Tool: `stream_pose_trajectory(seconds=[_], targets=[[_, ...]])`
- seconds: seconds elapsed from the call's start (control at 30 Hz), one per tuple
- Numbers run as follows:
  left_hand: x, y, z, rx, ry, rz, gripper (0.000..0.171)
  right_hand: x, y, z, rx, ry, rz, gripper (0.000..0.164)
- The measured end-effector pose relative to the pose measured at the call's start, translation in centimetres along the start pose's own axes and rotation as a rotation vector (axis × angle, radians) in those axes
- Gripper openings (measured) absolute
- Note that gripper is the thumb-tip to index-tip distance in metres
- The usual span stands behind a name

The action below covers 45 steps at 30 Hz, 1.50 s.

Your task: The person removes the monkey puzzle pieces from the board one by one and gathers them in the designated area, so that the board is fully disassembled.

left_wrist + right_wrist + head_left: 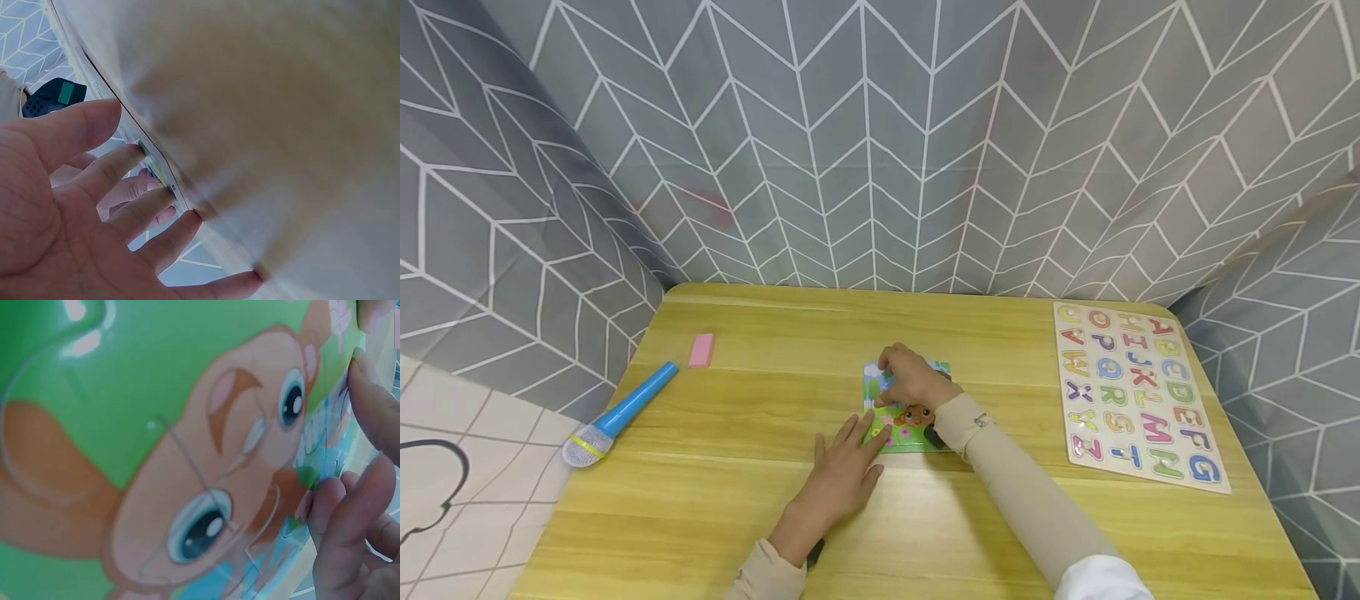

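Note:
A small jigsaw puzzle (pixel 917 437) with a cartoon monkey on green ground lies at the middle of the table. My left hand (pixel 842 479) rests at its near left side, fingers extended and fingertips on the edge. Over its upper left part, my right hand (pixel 913 379) bends its fingers down with the tips at the surface. In the right wrist view, the monkey picture (pixel 250 412) shows seams between pieces. There the thumb (pixel 375 403) and bent fingers touch the puzzle's far side, apart from each other. Whether they pinch a piece is hidden.
An alphabet board (pixel 1138 400) with colourful letters lies at the right of the wooden table (pixel 737 500). On the left are a blue toy microphone (pixel 628 408), over the table's edge, and a pink block (pixel 701 351). A patterned grey curtain (pixel 880 150) hangs behind.

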<state>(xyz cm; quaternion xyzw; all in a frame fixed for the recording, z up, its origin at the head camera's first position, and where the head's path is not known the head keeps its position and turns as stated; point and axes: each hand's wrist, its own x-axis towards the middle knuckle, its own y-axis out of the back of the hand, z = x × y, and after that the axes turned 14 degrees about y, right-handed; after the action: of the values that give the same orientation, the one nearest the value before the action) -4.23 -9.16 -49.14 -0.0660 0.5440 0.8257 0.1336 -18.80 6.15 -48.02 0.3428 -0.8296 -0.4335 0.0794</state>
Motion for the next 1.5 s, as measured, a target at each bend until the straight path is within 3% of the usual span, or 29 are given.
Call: stream_pose_trajectory(seconds=[0.5, 0.83, 1.1, 1.33, 1.5], targets=[[0.0, 0.0, 0.0, -0.007, 0.006, -0.009, 0.052, -0.1, 0.1, 0.1, 0.020, 0.015, 0.006, 0.058], [0.1, 0.0, 0.1, -0.009, 0.008, -0.008, 0.051, -0.4, -0.2, 0.9, 0.035, 0.049, 0.085, 0.067], [0.3, 0.0, -0.1, -0.012, 0.012, -0.009, 0.049, -0.8, -0.5, 1.4, 0.084, 0.060, 0.129, 0.052], [0.3, 0.0, -0.1, -0.035, 0.023, -0.013, 0.047, -1.3, -0.5, 1.3, 0.153, 0.130, 0.128, 0.033], [0.1, 0.3, -0.1, -0.057, 0.016, -0.005, 0.047, -2.1, -0.7, 1.4, 0.178, 0.165, 0.255, 0.022]])
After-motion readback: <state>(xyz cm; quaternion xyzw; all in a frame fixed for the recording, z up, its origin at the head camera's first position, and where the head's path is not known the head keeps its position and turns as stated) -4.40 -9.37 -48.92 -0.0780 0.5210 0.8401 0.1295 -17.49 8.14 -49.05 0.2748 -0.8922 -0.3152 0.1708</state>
